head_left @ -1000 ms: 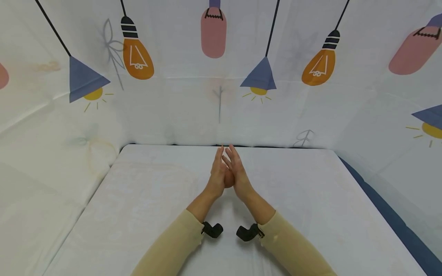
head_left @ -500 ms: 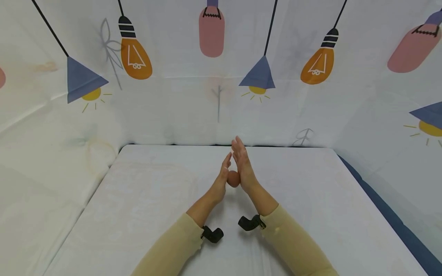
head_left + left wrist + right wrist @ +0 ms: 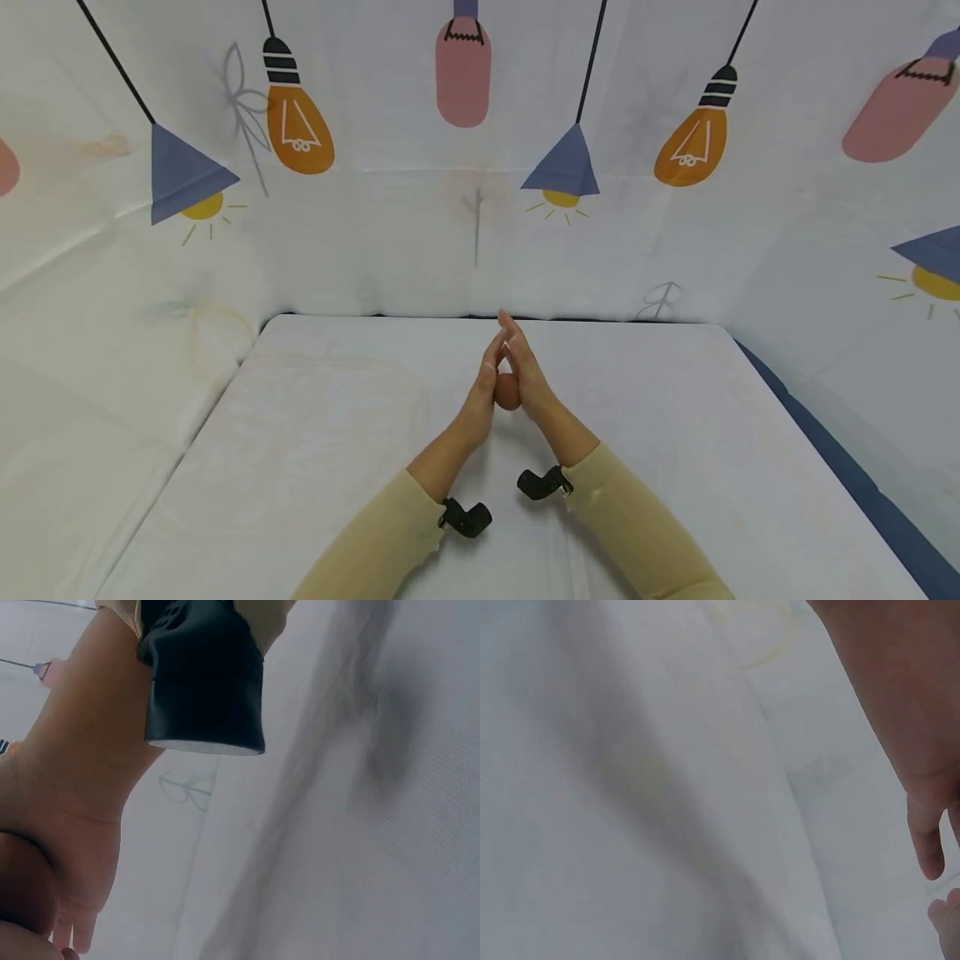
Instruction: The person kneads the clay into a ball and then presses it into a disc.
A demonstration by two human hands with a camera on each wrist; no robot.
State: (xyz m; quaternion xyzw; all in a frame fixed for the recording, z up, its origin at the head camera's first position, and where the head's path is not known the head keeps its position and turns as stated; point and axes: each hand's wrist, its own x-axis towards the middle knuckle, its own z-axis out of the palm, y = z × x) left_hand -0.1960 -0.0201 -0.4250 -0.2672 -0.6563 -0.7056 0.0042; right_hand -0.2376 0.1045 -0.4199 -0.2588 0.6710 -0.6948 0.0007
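in the head view, your left hand (image 3: 476, 407) and right hand (image 3: 534, 381), fingers straight and meeting, sandwich the brown ball (image 3: 507, 392) over the white table (image 3: 337, 458); even palm pressure should steady it. in the left wrist view, it sits against a palm; the right wrist view misses it.

Ball (image 3: 507, 392) held above table (image 3: 300, 467), squeezed between left hand (image 3: 480, 398) at nine o'clock and right hand (image 3: 531, 379) at three. Left wrist camera (image 3: 468, 519) seen at seven, right wrist camera (image 3: 540, 484) at five. Wall cloth (image 3: 405, 242) seen behind table, at twelve.
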